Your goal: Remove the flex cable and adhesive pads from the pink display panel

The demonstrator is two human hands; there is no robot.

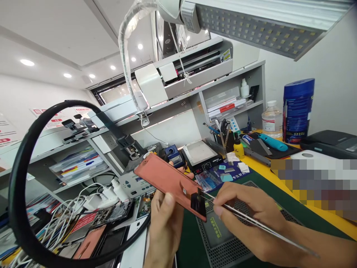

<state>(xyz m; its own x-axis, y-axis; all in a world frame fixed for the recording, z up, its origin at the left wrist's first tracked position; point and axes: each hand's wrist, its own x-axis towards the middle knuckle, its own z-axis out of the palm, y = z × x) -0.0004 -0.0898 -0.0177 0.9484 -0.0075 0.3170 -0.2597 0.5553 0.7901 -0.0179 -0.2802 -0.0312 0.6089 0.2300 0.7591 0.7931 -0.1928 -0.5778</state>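
Note:
My left hand is closed around the edges of a phone screen panel, its copper-coloured back turned toward me. The panel is held tilted above the bench, its near end lower and to the right. That end carries a black section with a dark flap. In my right hand is a pair of metal tweezers, pinched between thumb and fingers. Their tips reach the edge of the black section; whether they grip it I cannot tell. A grey perforated mat lies below the panel.
A black hose loops across the left side. Behind the panel stands a hot plate. A yellow bottle and blue canister are at right. White cables tangle at left, and an LED lamp hangs overhead.

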